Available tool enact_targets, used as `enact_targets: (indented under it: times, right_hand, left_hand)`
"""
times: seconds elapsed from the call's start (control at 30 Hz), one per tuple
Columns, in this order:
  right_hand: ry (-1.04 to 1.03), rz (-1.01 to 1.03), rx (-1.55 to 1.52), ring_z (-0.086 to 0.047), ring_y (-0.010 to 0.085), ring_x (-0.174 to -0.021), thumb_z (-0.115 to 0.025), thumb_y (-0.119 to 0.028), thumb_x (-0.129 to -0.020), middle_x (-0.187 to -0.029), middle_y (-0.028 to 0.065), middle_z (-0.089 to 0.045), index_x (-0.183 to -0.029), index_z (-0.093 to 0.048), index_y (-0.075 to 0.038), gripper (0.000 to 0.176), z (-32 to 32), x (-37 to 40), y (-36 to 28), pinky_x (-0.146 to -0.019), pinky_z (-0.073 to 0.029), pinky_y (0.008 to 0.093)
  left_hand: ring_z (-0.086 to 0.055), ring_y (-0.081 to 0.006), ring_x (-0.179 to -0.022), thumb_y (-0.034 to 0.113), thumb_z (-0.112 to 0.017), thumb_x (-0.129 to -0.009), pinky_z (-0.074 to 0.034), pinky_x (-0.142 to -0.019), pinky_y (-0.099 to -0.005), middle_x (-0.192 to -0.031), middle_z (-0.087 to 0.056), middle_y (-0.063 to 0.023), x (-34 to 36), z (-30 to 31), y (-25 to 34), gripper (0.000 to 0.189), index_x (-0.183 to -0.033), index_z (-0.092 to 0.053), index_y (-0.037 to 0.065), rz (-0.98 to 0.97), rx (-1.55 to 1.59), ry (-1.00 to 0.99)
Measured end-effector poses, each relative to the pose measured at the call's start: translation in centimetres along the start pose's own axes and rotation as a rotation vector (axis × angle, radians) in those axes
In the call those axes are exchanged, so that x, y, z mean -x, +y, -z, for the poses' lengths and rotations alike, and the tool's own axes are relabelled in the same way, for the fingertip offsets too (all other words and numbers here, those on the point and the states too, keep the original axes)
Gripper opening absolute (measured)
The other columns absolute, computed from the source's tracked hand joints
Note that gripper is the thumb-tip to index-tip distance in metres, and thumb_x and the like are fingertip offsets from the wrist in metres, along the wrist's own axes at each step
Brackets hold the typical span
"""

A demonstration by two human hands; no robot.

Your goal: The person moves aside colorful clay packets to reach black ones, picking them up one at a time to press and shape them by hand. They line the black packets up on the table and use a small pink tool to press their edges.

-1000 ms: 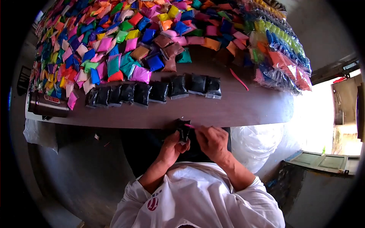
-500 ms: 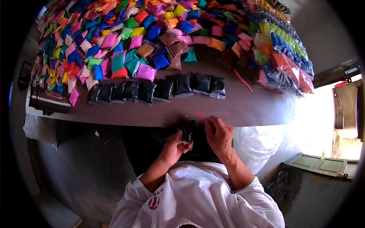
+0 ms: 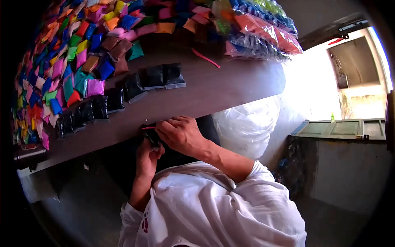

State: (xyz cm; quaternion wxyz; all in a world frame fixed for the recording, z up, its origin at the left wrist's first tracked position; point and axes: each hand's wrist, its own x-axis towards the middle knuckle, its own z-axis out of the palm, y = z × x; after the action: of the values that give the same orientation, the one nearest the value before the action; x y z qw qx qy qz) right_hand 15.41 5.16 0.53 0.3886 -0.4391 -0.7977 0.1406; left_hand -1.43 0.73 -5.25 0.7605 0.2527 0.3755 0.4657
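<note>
We are turning our head to the right, so the worktop (image 3: 230, 88) is now slanting across the view instead of lying level as it did half a second ago, and the bright doorway is taking up more of the right side. The heap of coloured packets (image 3: 70, 53) is sliding toward the left edge, and the wrapped bundles (image 3: 263, 33) are sitting at the top of the picture. A white bag (image 3: 247, 125) is showing under the worktop's right end. The row of black packets (image 3: 123, 92) is running on a diagonal just in front of the heap, as full as before.

Our right hand (image 3: 179, 133) is crossing further left than it was, with its back to the camera, the fingers curled tight and the forearm angling down from the right shoulder. Our left hand (image 3: 147, 154) is reaching up from below, closed around the black packet (image 3: 150, 137) – we are holding it at the worktop's near edge, mostly hidden between the two hands. The pink strip (image 3: 149, 128) is pinched in the right fingertips and is now poking out to the left, where earlier it was pointing up and away. A second pink strip (image 3: 205, 58) is lying loose on the worktop, well apart from our hands.
</note>
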Motion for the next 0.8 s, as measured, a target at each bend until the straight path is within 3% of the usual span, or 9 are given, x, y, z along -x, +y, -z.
enact_targets:
  times: [0.03,0.07,0.2,0.27,0.47,0.6,0.7,0.77,0.8]
  right_hand:
    - [0.002,-0.006,0.001,-0.063,0.0281,-0.07,-0.068,-0.009,-0.077,-0.076,0.0106,-0.064,-0.083,-0.057,-0.005,0.013,0.1,0.0,0.0,-0.062,-0.049,0.0369]
    - [-0.013,-0.002,-0.003,-0.063,0.028,-0.069,-0.068,-0.009,-0.077,-0.075,0.0105,-0.064,-0.083,-0.057,-0.005,0.013,0.2,0.0,0.1,-0.061,-0.049,0.0369]
    - [0.001,0.025,-0.086,-0.063,0.0269,-0.067,-0.068,-0.01,-0.075,-0.071,0.0097,-0.061,-0.081,-0.055,-0.005,0.015,0.6,0.0,-0.2,-0.059,-0.049,0.0361]
    - [-0.022,0.059,-0.099,-0.062,0.0265,-0.065,-0.068,-0.01,-0.073,-0.068,0.0094,-0.059,-0.079,-0.053,-0.005,0.017,0.7,0.0,-0.8,-0.058,-0.048,0.0358]
    - [-0.055,0.087,-0.048,-0.057,0.0264,-0.058,-0.067,-0.011,-0.07,-0.062,0.0079,-0.053,-0.075,-0.049,-0.005,0.019,0.9,-0.6,-0.5,-0.054,-0.045,0.0356]
    - [-0.091,0.033,-0.063,-0.058,0.0271,-0.076,-0.065,-0.012,-0.077,-0.081,0.0122,-0.057,-0.08,-0.05,-0.005,0.017,0.7,-1.3,-1.0,-0.061,-0.046,0.0364]
    - [-0.036,-0.011,-0.075,-0.056,0.0289,-0.087,-0.063,-0.014,-0.082,-0.093,0.0147,-0.056,-0.085,-0.05,-0.005,0.016,-0.5,-1.6,-1.7,-0.067,-0.046,0.0376]
    - [0.022,-0.021,-0.049,-0.055,0.0299,-0.091,-0.062,-0.016,-0.084,-0.098,0.0156,-0.055,-0.087,-0.05,-0.005,0.017,-0.9,-1.6,-2.1,-0.069,-0.046,0.0383]
    - [-0.069,-0.098,-0.092,-0.056,0.0305,-0.087,-0.062,-0.016,-0.084,-0.094,0.0158,-0.056,-0.088,-0.05,-0.005,0.018,-1.0,-1.7,-2.3,-0.068,-0.046,0.038]
  left_hand:
    - [-0.054,-0.0113,-0.065,0.049,-0.051,-0.092,-0.041,-0.058,-0.0205,-0.076,-0.057,-0.0032,0.1,-0.4,0.5,0.042,-0.099,-0.055,0.008,-0.003,-0.008,-0.03]
    - [-0.044,-0.014,-0.068,0.05,-0.054,-0.089,-0.036,-0.064,-0.0281,-0.072,-0.047,-0.0012,0.4,-1.1,0.8,0.04,-0.09,-0.054,0.01,0.045,-0.05,0.064]
    - [-0.049,-0.014,-0.074,0.047,-0.056,-0.088,-0.04,-0.068,-0.0295,-0.082,-0.053,-0.002,0.5,-0.5,0.3,0.04,-0.1,-0.055,0.009,0.047,-0.023,0.025]
    - [-0.048,-0.0082,-0.063,0.05,-0.057,-0.089,-0.037,-0.054,-0.0202,-0.077,-0.054,-0.0019,0.6,-1.0,0.1,0.039,-0.096,-0.056,0.011,0.043,-0.045,0.168]
    - [-0.046,-0.008,-0.061,0.053,-0.051,-0.091,-0.035,-0.052,-0.022,-0.077,-0.051,-0.0032,0.2,-0.8,0.2,0.045,-0.1,-0.057,0.009,0.052,-0.243,0.192]
    - [-0.044,-0.008,-0.06,0.054,-0.05,-0.091,-0.034,-0.051,-0.0235,-0.075,-0.05,-0.0048,0.2,-0.8,0.2,0.049,-0.099,-0.058,0.007,-0.009,-0.319,0.202]
    - [-0.055,-0.0134,-0.071,0.046,-0.048,-0.095,-0.046,-0.061,-0.0263,-0.089,-0.055,-0.0108,0.2,0.6,-0.1,0.044,-0.112,-0.053,0.006,-0.098,-0.703,0.086]
    - [-0.06,-0.023,-0.097,0.035,-0.045,-0.098,-0.051,-0.083,-0.0322,-0.112,-0.054,-0.017,0.3,1.5,-1.1,0.04,-0.128,-0.041,0.009,-0.55,-1.777,0.095]
    - [-0.051,-0.0295,-0.119,0.026,-0.041,-0.101,-0.044,-0.1,-0.0366,-0.13,-0.044,-0.0201,1.2,1.2,-0.5,0.042,-0.138,-0.028,0.012,-0.313,-1.625,0.021]
